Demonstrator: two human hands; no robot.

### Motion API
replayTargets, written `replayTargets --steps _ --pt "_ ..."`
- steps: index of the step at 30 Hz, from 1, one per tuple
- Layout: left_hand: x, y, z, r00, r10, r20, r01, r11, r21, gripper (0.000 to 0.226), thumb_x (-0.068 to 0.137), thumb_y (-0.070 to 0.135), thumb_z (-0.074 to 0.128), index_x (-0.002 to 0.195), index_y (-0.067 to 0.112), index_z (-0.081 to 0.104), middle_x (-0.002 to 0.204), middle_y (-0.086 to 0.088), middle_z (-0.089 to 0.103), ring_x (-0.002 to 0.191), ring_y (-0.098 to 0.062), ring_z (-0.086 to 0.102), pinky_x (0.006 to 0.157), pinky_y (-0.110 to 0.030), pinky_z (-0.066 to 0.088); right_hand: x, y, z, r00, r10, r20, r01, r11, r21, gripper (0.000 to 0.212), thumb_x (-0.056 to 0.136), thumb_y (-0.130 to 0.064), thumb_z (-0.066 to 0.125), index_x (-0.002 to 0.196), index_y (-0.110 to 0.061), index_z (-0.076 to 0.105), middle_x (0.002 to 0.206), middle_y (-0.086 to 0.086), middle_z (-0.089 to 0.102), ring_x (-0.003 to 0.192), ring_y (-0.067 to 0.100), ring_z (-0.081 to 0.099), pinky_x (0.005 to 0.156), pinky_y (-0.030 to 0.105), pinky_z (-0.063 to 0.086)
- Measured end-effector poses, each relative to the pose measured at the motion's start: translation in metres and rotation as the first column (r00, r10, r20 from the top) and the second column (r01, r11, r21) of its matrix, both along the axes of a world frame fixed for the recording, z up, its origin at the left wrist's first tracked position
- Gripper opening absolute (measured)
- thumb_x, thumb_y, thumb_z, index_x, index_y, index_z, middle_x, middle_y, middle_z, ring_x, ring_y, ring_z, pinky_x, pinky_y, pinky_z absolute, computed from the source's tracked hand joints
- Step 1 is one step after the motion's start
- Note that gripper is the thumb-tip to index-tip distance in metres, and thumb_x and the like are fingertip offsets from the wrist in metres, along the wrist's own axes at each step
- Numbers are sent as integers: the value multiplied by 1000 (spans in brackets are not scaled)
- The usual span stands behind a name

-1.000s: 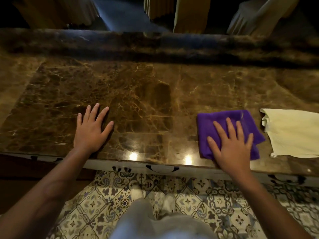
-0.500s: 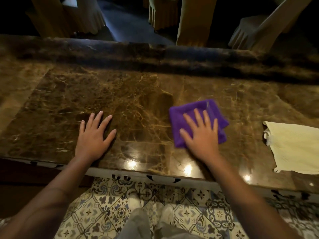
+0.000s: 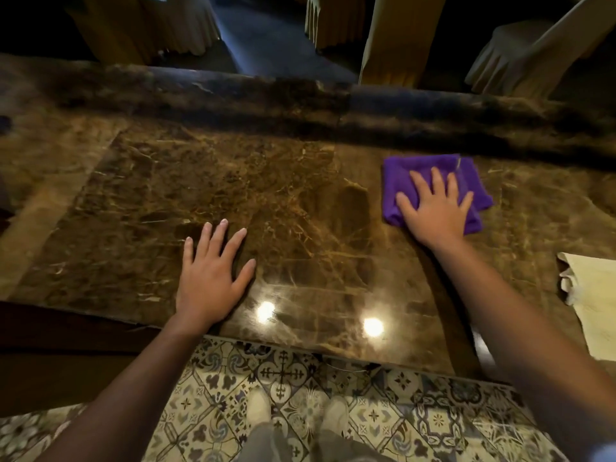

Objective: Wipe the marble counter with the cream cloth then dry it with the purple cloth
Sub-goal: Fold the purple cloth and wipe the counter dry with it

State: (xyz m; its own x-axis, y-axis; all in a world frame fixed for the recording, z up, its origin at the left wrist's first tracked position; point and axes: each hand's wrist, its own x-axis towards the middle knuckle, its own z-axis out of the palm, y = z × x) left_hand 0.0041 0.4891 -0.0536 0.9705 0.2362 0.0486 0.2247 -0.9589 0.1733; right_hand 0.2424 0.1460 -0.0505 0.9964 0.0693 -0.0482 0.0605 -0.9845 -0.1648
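The person's right hand [image 3: 436, 208] is pressing flat, fingers spread, on the folded purple cloth [image 3: 400, 175] far out on the marble counter [image 3: 300, 201], palm down rather than clutching it. Well to the left of that hand and nearer the front edge, the left hand [image 3: 210, 278] is lying open on bare marble, holding nothing. The cream cloth [image 3: 593, 301] is lying apart, right of the pressing hand and nearer the person, partly out of view.

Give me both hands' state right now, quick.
Left hand: open, flat on the marble counter, holding nothing.
Right hand: open, palm pressed flat on the purple cloth, not gripping it.
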Motion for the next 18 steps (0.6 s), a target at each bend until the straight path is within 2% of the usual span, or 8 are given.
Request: replayTargets --steps 3,8,11,15,16,18 --pt "1 1 -1 1000 0 -3 0 1000 4 69 100 62 29 160 29 35 172 -8 26 161 -30 14 127 -60 13 32 50 6 998 -47 -39 47 999 -9 75 95 -72 28 160 -34 28 172 7 16 157 39 7 120 72 3" --pt "1 4 -6 1000 -4 23 4 1000 -7 66 100 64 32 158 31 36 171 -7 28 160 -30 15 126 -61 14 27 158 7 984 155 -84 -154 988 12 87 88 -80 25 161 -35 21 173 9 11 157 42 3 118 73 -2" --pt "1 5 -3 998 14 61 -10 998 -59 63 99 60 42 152 27 47 166 -7 38 158 -31 23 126 -60 16 0 210 3 970 239 -44 -239 971 -6 80 90 -74 28 160 -36 25 172 9 16 157 41 6 118 73 0" --pt "-10 12 9 983 33 181 27 947 -320 45 97 36 59 138 17 62 151 -8 59 151 -27 40 126 -53 21 -38 220 7 949 314 -38 -313 950 11 70 95 -66 33 159 -38 28 171 5 20 157 37 10 122 68 4" --pt "-17 19 10 983 21 181 40 944 -329 45 97 35 58 138 17 62 151 -9 59 151 -27 40 126 -52 22 -54 214 6 939 343 -36 -343 939 16 70 94 -66 33 158 -39 29 171 5 22 157 36 11 122 67 5" --pt "-36 43 5 992 -25 125 49 980 -191 53 98 45 51 144 20 55 160 -11 47 155 -30 30 125 -57 19 -94 192 2 914 405 2 -405 914 13 71 91 -67 34 156 -40 33 170 3 27 156 35 17 122 66 9"
